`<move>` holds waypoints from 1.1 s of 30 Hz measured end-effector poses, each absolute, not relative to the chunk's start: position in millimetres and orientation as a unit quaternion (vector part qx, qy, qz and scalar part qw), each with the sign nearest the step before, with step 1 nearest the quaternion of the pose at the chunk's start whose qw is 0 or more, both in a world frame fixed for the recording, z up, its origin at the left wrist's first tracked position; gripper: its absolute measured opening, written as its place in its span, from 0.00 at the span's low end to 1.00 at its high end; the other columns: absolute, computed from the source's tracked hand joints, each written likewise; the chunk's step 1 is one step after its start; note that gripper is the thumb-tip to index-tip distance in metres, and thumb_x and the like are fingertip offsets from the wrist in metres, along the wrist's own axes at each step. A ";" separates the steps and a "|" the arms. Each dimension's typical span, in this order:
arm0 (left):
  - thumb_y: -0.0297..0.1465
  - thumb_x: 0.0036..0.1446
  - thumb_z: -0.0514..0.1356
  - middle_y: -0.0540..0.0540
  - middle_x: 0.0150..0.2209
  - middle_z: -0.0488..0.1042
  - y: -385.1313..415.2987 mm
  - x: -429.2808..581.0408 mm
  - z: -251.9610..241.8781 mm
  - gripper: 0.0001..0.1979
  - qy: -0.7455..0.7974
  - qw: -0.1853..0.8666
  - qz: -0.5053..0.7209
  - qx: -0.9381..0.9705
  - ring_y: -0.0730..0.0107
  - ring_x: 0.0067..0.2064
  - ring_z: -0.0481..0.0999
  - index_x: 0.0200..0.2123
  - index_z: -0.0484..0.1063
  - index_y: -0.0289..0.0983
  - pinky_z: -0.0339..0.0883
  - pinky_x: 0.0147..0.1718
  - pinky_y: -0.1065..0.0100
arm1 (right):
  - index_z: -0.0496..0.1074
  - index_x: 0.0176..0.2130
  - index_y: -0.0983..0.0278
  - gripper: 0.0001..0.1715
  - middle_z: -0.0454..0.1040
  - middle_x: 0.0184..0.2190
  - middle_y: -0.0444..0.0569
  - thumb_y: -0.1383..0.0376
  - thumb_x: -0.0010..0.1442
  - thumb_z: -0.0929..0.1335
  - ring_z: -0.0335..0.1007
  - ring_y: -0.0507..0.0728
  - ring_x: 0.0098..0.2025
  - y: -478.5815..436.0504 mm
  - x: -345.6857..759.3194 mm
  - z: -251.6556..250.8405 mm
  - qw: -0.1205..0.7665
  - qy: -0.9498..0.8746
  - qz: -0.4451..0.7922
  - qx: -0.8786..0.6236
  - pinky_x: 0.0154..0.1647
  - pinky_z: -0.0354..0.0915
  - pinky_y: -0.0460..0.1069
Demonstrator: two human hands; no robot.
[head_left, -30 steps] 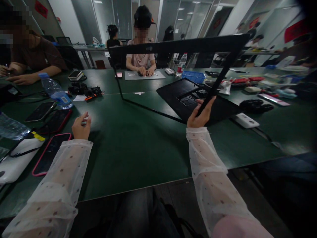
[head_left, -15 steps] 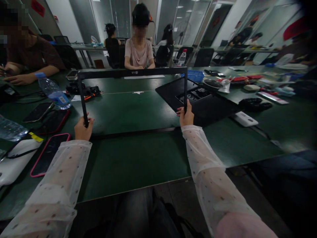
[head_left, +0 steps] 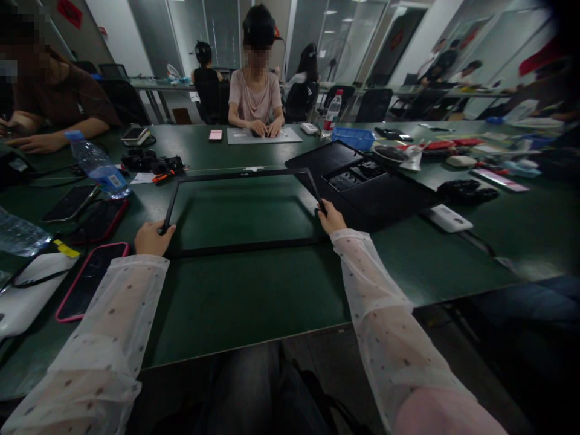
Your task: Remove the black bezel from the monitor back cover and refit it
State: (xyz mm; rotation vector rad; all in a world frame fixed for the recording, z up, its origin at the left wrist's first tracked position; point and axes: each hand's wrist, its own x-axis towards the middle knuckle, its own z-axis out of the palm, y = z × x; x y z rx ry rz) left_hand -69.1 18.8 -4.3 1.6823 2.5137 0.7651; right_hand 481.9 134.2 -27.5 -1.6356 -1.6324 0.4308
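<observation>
A thin black rectangular screen bezel frame (head_left: 242,175) lies nearly flat on the green table (head_left: 254,296) in front of me. My left hand (head_left: 151,237) grips its left side near the lower corner. My right hand (head_left: 330,218) grips its right side near the lower corner. Both hands are closed on the frame. A black laptop body (head_left: 362,181) with open inner parts sits just right of the frame.
Phones (head_left: 90,278) and water bottles (head_left: 97,166) lie at the left. A white adapter (head_left: 446,219), a blue tray (head_left: 353,139) and assorted parts sit at the right. A person across the table (head_left: 254,96) works over a grey mat; another person's arm (head_left: 49,142) rests at far left.
The frame was held up by my right hand alone, then upright in both hands. It has since tilted down until it lies almost flat on the table.
</observation>
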 end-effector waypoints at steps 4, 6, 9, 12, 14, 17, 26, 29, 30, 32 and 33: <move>0.45 0.64 0.59 0.29 0.49 0.78 18.3 -68.9 -3.9 0.24 0.810 0.002 0.225 0.542 0.38 0.52 0.77 0.52 0.83 0.35 0.72 0.50 0.45 | 0.70 0.66 0.65 0.35 0.81 0.57 0.61 0.64 0.61 0.69 0.75 0.70 0.64 130.5 479.2 -24.6 0.366 -0.646 0.173 -0.648 0.71 0.64 0.68; 0.45 0.65 0.58 0.29 0.51 0.77 18.1 -68.5 -3.7 0.25 0.814 0.001 0.208 0.542 0.38 0.54 0.77 0.54 0.82 0.35 0.72 0.51 0.45 | 0.70 0.67 0.64 0.36 0.80 0.57 0.60 0.61 0.61 0.70 0.74 0.71 0.65 129.3 478.7 -23.7 0.367 -0.651 0.174 -0.641 0.72 0.63 0.70; 0.46 0.66 0.57 0.28 0.54 0.77 18.3 -68.9 -4.1 0.27 0.818 0.004 0.183 0.545 0.38 0.57 0.77 0.58 0.80 0.34 0.72 0.54 0.46 | 0.69 0.67 0.63 0.37 0.79 0.59 0.60 0.62 0.61 0.71 0.73 0.72 0.66 129.5 479.2 -24.0 0.352 -0.652 0.181 -0.647 0.73 0.61 0.70; 0.46 0.66 0.57 0.28 0.56 0.77 19.2 -69.9 -4.8 0.29 0.820 0.008 0.170 0.547 0.39 0.59 0.76 0.60 0.79 0.33 0.71 0.56 0.47 | 0.68 0.68 0.65 0.38 0.77 0.61 0.60 0.66 0.61 0.69 0.72 0.69 0.67 131.1 480.7 -26.1 0.335 -0.656 0.188 -0.650 0.75 0.60 0.69; 0.46 0.66 0.56 0.28 0.57 0.77 19.7 -70.4 -5.2 0.29 0.819 0.008 0.169 0.549 0.39 0.59 0.76 0.60 0.79 0.33 0.71 0.57 0.47 | 0.67 0.69 0.65 0.39 0.76 0.63 0.59 0.68 0.60 0.68 0.71 0.68 0.68 132.0 482.3 -27.8 0.334 -0.668 0.189 -0.637 0.75 0.60 0.68; 0.46 0.65 0.57 0.29 0.57 0.77 20.5 -71.2 -6.4 0.28 0.820 0.010 0.175 0.545 0.40 0.59 0.76 0.59 0.79 0.34 0.71 0.57 0.47 | 0.68 0.69 0.65 0.40 0.75 0.64 0.59 0.70 0.58 0.68 0.70 0.66 0.69 132.5 485.3 -29.2 0.331 -0.689 0.182 -0.619 0.75 0.60 0.65; 0.43 0.60 0.60 0.29 0.51 0.78 23.8 -74.0 -11.4 0.23 0.768 -0.001 0.287 0.572 0.39 0.58 0.75 0.51 0.81 0.35 0.67 0.60 0.40 | 0.75 0.62 0.63 0.38 0.80 0.57 0.56 0.71 0.52 0.69 0.75 0.68 0.62 129.8 485.3 -23.2 0.340 -0.709 0.156 -0.598 0.70 0.67 0.67; 0.43 0.60 0.59 0.32 0.56 0.77 23.8 -67.0 -8.1 0.24 0.714 -0.008 0.311 0.627 0.43 0.63 0.73 0.54 0.80 0.37 0.61 0.66 0.42 | 0.76 0.60 0.62 0.38 0.82 0.54 0.54 0.72 0.50 0.68 0.77 0.67 0.60 126.1 481.7 -19.0 0.356 -0.704 0.149 -0.597 0.68 0.68 0.67; 0.44 0.61 0.59 0.33 0.58 0.77 23.2 -63.9 -7.1 0.24 0.693 -0.001 0.313 0.649 0.44 0.64 0.72 0.54 0.80 0.38 0.59 0.67 0.42 | 0.76 0.60 0.63 0.38 0.82 0.52 0.54 0.73 0.50 0.68 0.78 0.67 0.59 124.9 480.8 -17.6 0.360 -0.702 0.146 -0.597 0.68 0.69 0.67; 0.48 0.61 0.60 0.37 0.62 0.76 20.9 -57.7 -5.9 0.25 0.659 0.027 0.300 0.690 0.45 0.66 0.70 0.55 0.80 0.42 0.58 0.68 0.42 | 0.76 0.60 0.63 0.38 0.83 0.50 0.54 0.74 0.50 0.67 0.79 0.66 0.56 123.0 479.8 -15.5 0.364 -0.702 0.138 -0.596 0.68 0.69 0.65; 0.51 0.61 0.61 0.39 0.63 0.75 19.3 -55.1 -5.7 0.26 0.647 0.044 0.286 0.706 0.45 0.67 0.69 0.55 0.81 0.44 0.57 0.68 0.41 | 0.76 0.60 0.64 0.37 0.83 0.50 0.54 0.74 0.50 0.67 0.79 0.65 0.56 122.5 479.8 -14.8 0.366 -0.703 0.135 -0.595 0.68 0.69 0.64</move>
